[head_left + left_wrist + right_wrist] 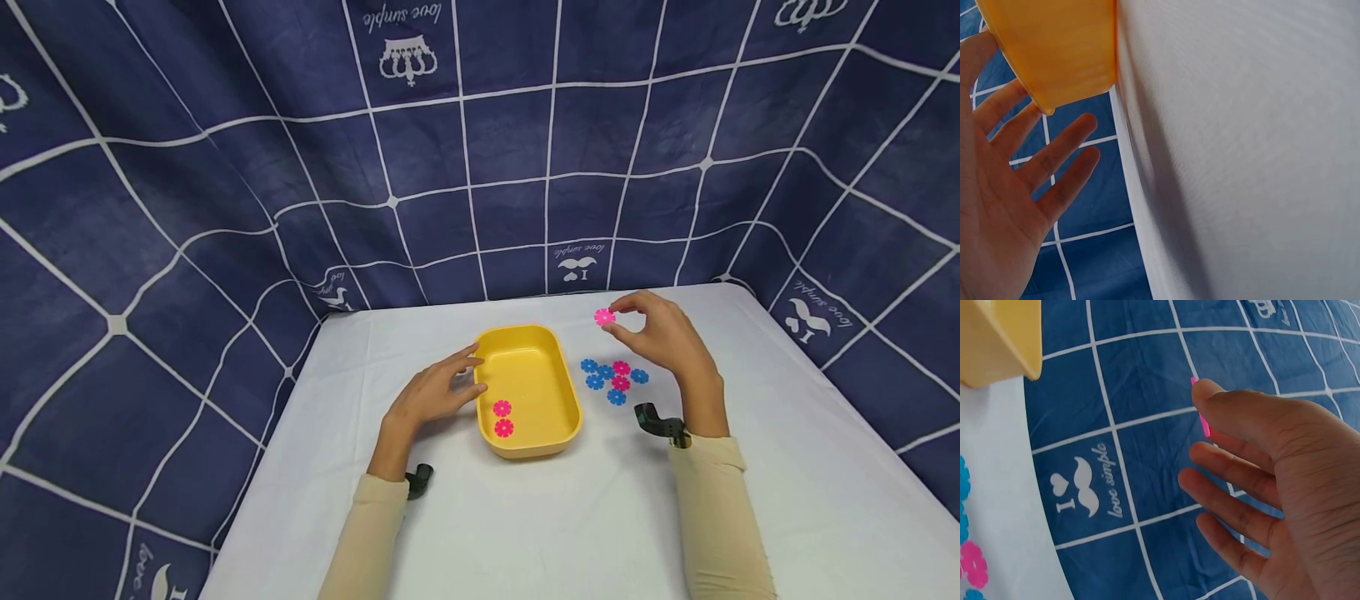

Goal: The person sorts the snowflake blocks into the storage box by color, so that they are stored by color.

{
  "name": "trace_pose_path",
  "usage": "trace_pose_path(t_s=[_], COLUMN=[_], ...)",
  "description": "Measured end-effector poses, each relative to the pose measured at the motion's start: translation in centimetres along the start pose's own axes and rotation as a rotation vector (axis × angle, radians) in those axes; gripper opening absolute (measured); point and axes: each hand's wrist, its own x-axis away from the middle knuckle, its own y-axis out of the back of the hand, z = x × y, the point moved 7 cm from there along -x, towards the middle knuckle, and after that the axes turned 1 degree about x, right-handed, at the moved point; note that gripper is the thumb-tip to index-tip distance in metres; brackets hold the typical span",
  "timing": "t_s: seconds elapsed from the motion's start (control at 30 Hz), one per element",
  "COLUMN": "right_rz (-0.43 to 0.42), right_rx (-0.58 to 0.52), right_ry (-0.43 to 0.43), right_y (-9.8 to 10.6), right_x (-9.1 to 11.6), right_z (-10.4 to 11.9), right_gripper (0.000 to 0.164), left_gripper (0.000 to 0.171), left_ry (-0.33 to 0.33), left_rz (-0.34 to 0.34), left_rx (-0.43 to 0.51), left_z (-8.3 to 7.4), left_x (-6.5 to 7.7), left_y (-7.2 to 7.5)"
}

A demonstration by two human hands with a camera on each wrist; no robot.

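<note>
Between thumb and index finger, my right hand (663,332) pinches a pink flower-shaped disc (604,317) above the table; the right wrist view shows the disc (1201,407) edge-on. My left hand (433,390) is at the left side of a yellow tray (566,417), its thumb and fingertips at the rim and the fingers spread. In the left wrist view the tray (1066,56) covers part of the thumb and fingers. Two pink discs (503,427) lie inside the tray at its near left. Right of the tray sits a loose group of blue discs (595,382) and pink discs (620,383).
A white cloth (600,525) covers the table. Dark blue curtains (502,150) with white grid lines hang behind and at both sides. Black wrist cameras (660,421) are strapped on both forearms, over beige sleeves.
</note>
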Motion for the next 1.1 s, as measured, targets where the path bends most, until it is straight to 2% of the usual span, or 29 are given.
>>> trace_pose_path(t_s=[0.67, 0.93, 1.1], right_rz=[0.024, 0.059, 0.074], right_rx=[-0.059, -0.102, -0.120], right_ry=[0.149, 0.184, 0.241], right_y=[-3.6, -5.3, -6.5], right_x=[-1.4, -1.8, -2.2], right_z=[5.3, 8.1, 10.1], right_gripper=[0.039, 0.039, 0.038], left_gripper=[0.060, 0.062, 0.059], left_ry=[0.003, 0.005, 0.011], left_rz=[0.001, 0.011, 0.007], left_rx=[0.009, 0.010, 0.015], left_z=[0.1, 0.2, 0.3], left_x=[0.0, -0.1, -0.2], left_y=[0.1, 0.0, 0.0])
